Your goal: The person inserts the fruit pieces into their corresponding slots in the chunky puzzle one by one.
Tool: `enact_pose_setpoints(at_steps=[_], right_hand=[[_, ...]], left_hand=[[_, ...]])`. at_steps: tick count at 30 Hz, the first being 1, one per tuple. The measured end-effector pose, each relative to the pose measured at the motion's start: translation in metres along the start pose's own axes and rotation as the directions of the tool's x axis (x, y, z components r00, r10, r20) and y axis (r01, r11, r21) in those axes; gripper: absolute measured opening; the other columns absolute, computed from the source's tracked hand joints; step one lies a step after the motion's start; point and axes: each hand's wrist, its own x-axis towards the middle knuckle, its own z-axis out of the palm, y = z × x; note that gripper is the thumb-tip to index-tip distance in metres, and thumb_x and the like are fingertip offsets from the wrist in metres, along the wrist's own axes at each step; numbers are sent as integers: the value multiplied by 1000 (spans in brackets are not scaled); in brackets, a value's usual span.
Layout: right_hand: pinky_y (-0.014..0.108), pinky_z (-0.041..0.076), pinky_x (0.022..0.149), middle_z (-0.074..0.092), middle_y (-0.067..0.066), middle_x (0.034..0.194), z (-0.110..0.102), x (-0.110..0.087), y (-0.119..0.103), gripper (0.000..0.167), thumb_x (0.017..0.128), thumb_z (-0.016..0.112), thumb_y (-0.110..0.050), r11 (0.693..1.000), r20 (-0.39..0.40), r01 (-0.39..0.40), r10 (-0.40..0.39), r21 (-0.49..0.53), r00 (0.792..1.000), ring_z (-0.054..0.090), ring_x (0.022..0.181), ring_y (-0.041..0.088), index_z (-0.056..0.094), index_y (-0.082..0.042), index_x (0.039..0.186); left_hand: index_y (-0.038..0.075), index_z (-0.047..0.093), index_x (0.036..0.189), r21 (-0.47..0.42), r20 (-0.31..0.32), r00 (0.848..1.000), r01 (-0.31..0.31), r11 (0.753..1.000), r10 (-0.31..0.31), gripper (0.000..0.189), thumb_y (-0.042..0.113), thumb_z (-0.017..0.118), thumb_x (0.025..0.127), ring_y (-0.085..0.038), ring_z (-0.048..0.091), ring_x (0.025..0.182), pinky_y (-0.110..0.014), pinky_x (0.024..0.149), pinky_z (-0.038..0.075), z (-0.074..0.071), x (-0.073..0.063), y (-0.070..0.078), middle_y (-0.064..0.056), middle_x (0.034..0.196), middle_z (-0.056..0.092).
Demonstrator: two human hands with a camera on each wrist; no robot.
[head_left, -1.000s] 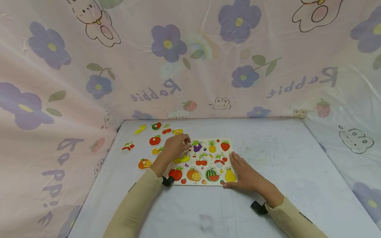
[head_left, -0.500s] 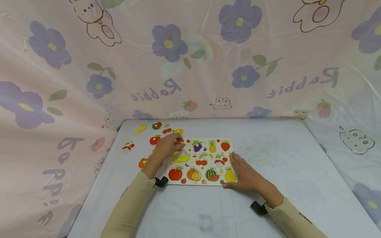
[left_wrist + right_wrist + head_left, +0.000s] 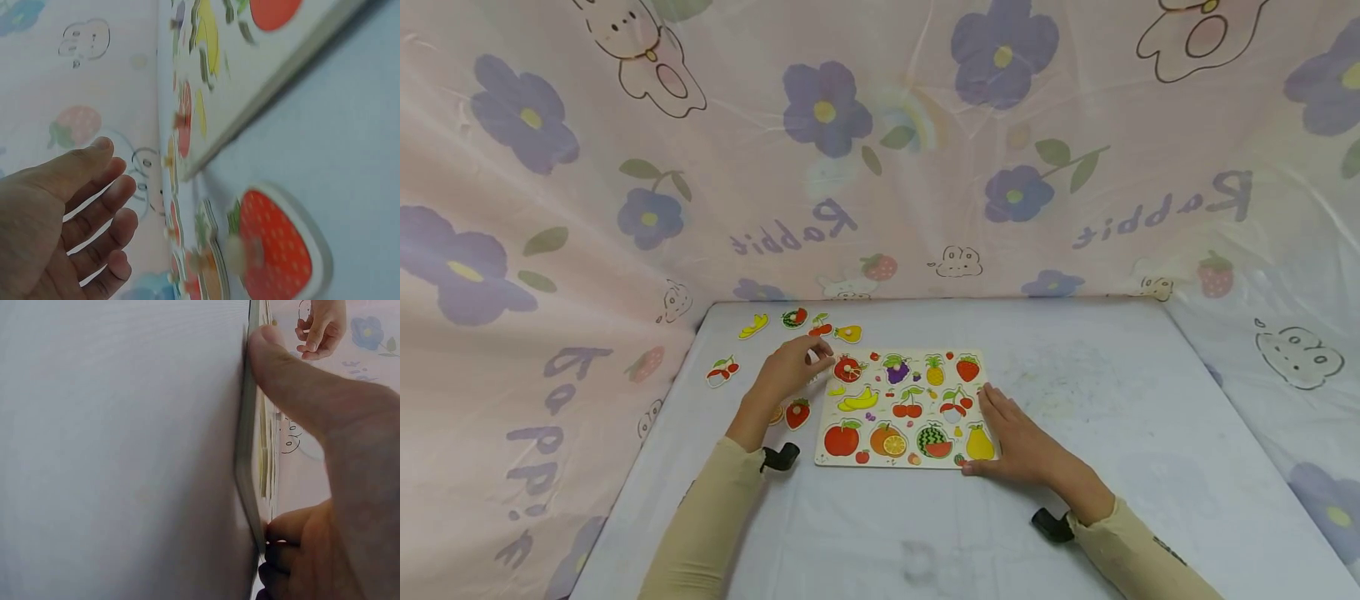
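A wooden fruit puzzle board (image 3: 917, 461) lies on the pale table. A round red fruit piece (image 3: 847, 368) sits in its upper left corner. My left hand (image 3: 793, 367) hovers just left of that corner with fingers loosely curled and nothing in them; the left wrist view shows the left hand (image 3: 75, 212) with bare, relaxed fingers. A strawberry piece (image 3: 797, 412) lies loose below it, and the strawberry piece (image 3: 275, 250) appears close up beside the board edge (image 3: 269, 106). My right hand (image 3: 1015, 437) rests flat on the board's right front corner, thumb along the board edge (image 3: 247, 456).
Loose pieces lie left of and behind the board: a banana (image 3: 752, 326), a watermelon slice (image 3: 793, 317), cherries (image 3: 820, 327), a yellow fruit (image 3: 848, 333), a red-and-white piece (image 3: 722, 371) and an orange (image 3: 775, 414). A floral pink cloth (image 3: 880, 167) walls in three sides.
The left hand set a red fruit piece into the board's upper left corner, let go and drew back to the left. The right hand stayed on the board.
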Motion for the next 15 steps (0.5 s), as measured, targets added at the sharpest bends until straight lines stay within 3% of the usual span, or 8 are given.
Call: enact_pose_setpoints(at_steps=[6, 15], right_hand=[[60, 26, 126, 16, 24, 176, -1, 0, -1, 132, 80, 84, -70, 1000, 3, -6, 5, 8, 1000, 20, 162, 44, 21, 6, 167], [60, 26, 126, 16, 24, 177, -1, 0, 0, 132, 80, 83, -72, 1000, 8, -14, 14, 5, 1000, 20, 162, 44, 20, 5, 168]], left_hand=[[16, 75, 118, 2, 0, 1000, 22, 1000, -22, 21, 30, 76, 103, -23, 59, 94, -42, 82, 51, -5, -3, -15, -1, 110, 73], [16, 73, 118, -22, 58, 997, 51, 998, -49, 20, 30, 75, 104, -24, 60, 98, -46, 92, 53, -8, -10, -32, -1, 112, 73]])
